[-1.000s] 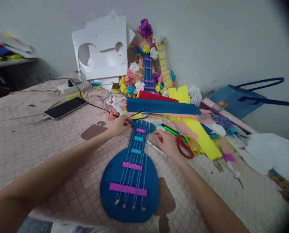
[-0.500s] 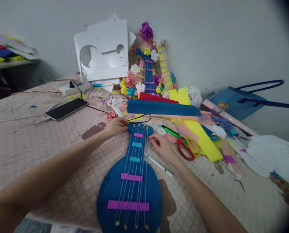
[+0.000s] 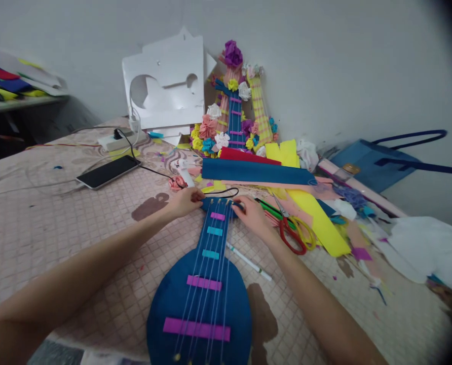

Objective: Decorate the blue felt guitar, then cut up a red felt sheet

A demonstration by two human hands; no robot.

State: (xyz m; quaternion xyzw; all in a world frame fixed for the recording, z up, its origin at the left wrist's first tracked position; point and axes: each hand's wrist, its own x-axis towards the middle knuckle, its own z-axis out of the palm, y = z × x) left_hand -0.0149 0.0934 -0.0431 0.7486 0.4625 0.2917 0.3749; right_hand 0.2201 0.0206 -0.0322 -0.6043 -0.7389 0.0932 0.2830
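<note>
A blue foam guitar (image 3: pixel 201 299) with pink and turquoise strips and white strings lies flat on the tiled tablecloth in front of me. My left hand (image 3: pixel 184 202) pinches the left side of its head, fingers closed on the foam. My right hand (image 3: pixel 253 217) grips the right side of the head, fingers curled over the edge. A white pen (image 3: pixel 249 261) lies just right of the guitar's neck, under my right wrist.
Red and yellow scissors (image 3: pixel 296 234) and a green marker lie right of my right hand. Blue, red and yellow foam sheets (image 3: pixel 254 171), decorated guitars (image 3: pixel 231 114), white cut card (image 3: pixel 165 83), a phone (image 3: pixel 108 171) on a cable and a blue bag (image 3: pixel 374 159) stand behind.
The guitar has slid toward me and slightly left. My right hand moved from the scissors' side onto the guitar's head; my left hand stayed on the head.
</note>
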